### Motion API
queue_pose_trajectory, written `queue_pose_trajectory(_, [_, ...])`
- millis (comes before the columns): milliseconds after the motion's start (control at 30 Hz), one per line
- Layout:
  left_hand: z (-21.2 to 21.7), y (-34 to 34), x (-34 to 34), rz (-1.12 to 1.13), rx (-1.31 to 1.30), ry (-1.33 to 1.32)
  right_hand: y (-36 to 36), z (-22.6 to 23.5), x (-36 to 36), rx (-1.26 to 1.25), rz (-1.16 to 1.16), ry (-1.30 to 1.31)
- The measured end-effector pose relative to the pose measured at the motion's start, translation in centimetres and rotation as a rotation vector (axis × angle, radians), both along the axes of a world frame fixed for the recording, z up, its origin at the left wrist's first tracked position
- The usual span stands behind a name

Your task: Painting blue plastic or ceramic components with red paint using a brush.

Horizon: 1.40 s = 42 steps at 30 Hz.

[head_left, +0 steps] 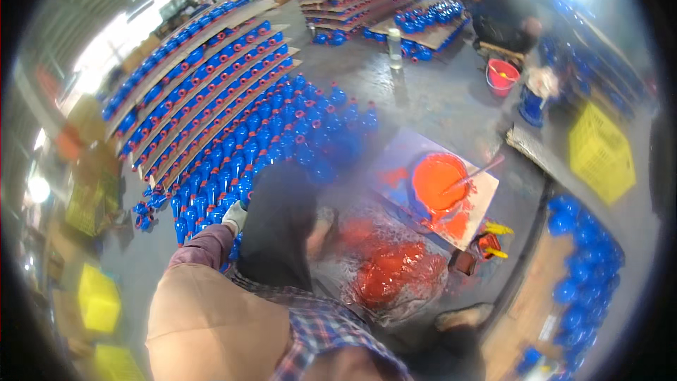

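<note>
1. Blue cast parts (pixel 282 134): floor rows, upright, running diagonally up-right.
2. Orange paint tray (pixel 438 182) on board, right; stick leaning in.
3. Left hand (pixel 235 217), gloved, touching nearest blue part; finger spread unclear.
4. Right hand: hidden behind dark cloth (pixel 278 233).

The gloved left hand (pixel 235 217) reaches the blue parts (pixel 268 144) left of the orange paint bucket (pixel 438 182); a red basin (pixel 502 76) stands beyond it.

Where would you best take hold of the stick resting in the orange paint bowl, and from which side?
Take the stick by its bare upper end, which juts past the bowl's right rim. Come from the right and above; the lower end seems sunk in paint, so a grip there would likely be messy.
</note>
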<state>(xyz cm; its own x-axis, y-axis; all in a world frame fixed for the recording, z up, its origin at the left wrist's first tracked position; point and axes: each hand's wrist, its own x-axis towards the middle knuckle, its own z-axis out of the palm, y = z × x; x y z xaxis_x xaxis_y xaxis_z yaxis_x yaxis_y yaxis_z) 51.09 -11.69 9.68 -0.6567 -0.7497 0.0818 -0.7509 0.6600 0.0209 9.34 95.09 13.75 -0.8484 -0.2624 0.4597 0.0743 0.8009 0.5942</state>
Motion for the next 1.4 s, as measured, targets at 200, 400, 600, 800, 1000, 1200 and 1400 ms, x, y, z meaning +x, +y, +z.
queue_pose_trajectory(200, [11.3,5.7,-12.3,0.308,0.143,0.510,-11.0,13.0,4.5,-0.190,-0.103,-0.029])
queue_pose_trajectory(400, [24.0,10.1,-22.1,-0.084,0.526,1.202,-19.8,17.7,-0.1,-1.313,0.432,0.034])
queue_pose_trajectory(600, [27.9,27.9,-29.4,-0.829,1.043,0.936,-39.2,28.2,5.2,-1.688,0.511,-0.101])
queue_pose_trajectory(800, [21.6,39.2,-30.0,-1.101,0.880,0.855,-51.5,30.2,10.2,-1.969,0.588,-0.334])
queue_pose_trajectory(1000, [21.5,41.2,-26.7,-0.910,1.840,1.111,-53.8,29.5,12.7,-2.020,0.449,-0.419])
queue_pose_trajectory(1200, [17.9,34.8,-25.0,-0.582,1.964,0.691,-53.2,27.4,10.5,-1.842,0.599,-0.510])
queue_pose_trajectory(1400, [20.2,35.1,-24.9,-0.520,1.707,0.808,-48.4,24.7,10.3,-2.394,0.503,-0.504])
